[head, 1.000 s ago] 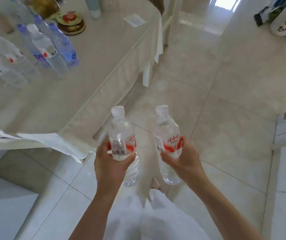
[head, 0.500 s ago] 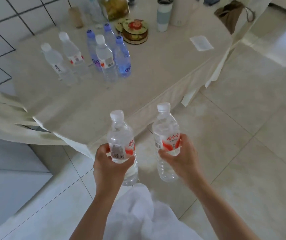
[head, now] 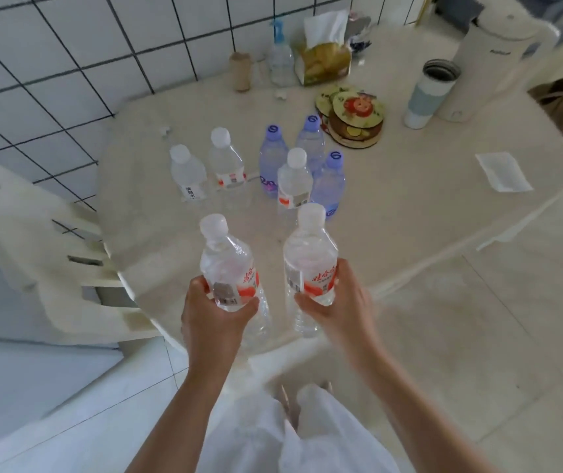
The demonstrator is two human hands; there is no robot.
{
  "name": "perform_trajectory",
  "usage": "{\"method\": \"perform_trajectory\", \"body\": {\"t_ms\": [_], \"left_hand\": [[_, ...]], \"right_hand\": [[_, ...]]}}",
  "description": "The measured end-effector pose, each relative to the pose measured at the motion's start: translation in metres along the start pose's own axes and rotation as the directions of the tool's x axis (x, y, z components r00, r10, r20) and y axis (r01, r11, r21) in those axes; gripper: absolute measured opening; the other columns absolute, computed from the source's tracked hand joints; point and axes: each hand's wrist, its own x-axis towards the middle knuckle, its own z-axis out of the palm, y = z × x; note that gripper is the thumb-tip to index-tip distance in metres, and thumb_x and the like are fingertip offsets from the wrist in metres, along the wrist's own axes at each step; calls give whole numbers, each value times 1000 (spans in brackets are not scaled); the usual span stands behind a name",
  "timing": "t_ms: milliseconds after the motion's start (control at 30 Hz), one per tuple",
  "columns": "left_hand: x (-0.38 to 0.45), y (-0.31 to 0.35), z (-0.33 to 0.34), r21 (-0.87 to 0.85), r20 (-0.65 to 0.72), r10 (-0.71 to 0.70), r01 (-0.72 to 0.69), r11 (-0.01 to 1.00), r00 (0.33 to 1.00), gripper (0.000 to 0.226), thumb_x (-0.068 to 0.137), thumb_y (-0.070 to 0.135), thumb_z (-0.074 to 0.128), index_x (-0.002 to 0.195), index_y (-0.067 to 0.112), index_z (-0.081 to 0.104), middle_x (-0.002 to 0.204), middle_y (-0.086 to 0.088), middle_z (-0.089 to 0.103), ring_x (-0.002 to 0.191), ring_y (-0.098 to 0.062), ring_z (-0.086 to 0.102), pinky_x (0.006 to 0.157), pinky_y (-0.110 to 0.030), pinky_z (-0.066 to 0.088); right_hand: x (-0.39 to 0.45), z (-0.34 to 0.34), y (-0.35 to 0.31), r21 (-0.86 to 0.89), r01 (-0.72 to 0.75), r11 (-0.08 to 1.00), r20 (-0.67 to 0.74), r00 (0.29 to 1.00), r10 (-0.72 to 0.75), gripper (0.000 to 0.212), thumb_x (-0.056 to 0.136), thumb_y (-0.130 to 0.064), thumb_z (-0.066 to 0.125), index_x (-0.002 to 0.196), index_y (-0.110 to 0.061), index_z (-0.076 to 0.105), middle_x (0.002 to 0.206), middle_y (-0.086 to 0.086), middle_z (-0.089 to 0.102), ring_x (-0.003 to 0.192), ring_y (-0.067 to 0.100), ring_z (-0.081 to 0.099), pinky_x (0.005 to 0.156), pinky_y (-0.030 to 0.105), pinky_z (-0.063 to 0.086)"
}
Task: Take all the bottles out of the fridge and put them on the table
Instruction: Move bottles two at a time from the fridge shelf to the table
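The table (head: 392, 213), off at ten o'clock a second ago, now lies straight ahead. Left hand (head: 213, 314) grips one bottle (head: 230, 268), right hand (head: 334, 302) another (head: 311, 264), both over its near edge at six o'clock; six bottles (head: 293, 180) stand at twelve, so setting down looks imminent.

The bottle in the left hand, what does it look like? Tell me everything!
The bottle is clear plastic with a white screw cap on top and a red and white label with a barcode around its middle. It looks full of water. It is upright, leaning slightly, held above the near edge of the table. The left hand grips it around the label; nothing else touches it.
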Motion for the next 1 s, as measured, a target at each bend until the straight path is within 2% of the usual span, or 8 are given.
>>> {"method": "perform_trajectory", "body": {"t_ms": [133,267,400,600,700,800,867,1000], "left_hand": [[32,6,12,-27,-85,-52,50,998,995,59,56,24,91,98,14,50,91,-3,62,83,-26,61,75,-36,47],[68,13,25,-31,-186,-113,109,994,976,61,56,22,91,99,13,48,93,-4,62,82,-26,61,76,-40,50],[98,18,39,-21,-287,-156,157,987,945,63,56,24,91,97,15,45,92,-4,61,80,-26,60,72,-36,49],[140,16,65,-98,-376,-205,181,979,904,62,59,22,90,96,21,41,93,0,58,77,-17,59,61,-18,37],[152,13,71,-112,-402,-214,184,977,890,64,58,22,90,97,23,39,93,4,52,73,-4,54,59,-13,34],[161,5,75,-100,-417,-207,182,978,885,67,58,25,90,105,16,42,97,3,50,76,-14,57,63,-21,40],[165,1,78,-96,-428,-202,177,979,881,71,60,26,89,111,13,43,102,3,50,84,-22,59,68,-29,42],[166,-3,86,-121,-439,-192,155,981,878,71,62,26,89,113,16,40,106,6,48,89,-21,57,69,-28,42]], "right_hand": [[43,19,-15,62,-9,998,96,995,3,47,72,-24,78,105,-28,44,97,-11,54,85,3,53,63,7,37],[85,40,-24,81,42,996,191,980,-57,55,73,-16,78,115,-15,44,109,0,49,96,16,49,70,-1,35],[123,64,-29,75,123,990,254,957,-138,63,72,-9,80,122,-8,41,113,4,45,96,15,43,74,-2,32],[169,104,-28,4,88,996,264,961,-86,69,74,-15,80,127,-7,37,124,8,42,106,18,42,82,19,30],[175,114,-25,57,70,996,245,966,-82,69,74,-14,80,126,-8,36,122,6,43,98,3,35,81,6,28],[182,121,-21,94,84,992,192,976,-101,66,71,-10,82,123,-10,40,112,2,44,92,-2,34,76,-8,23],[186,126,-20,111,67,992,158,984,-84,65,70,-9,83,120,-14,42,109,1,46,91,-2,37,76,-9,24],[187,136,-15,119,66,991,143,986,-83,65,71,-10,83,118,-18,39,110,0,44,88,-9,37,75,-10,25]]}}
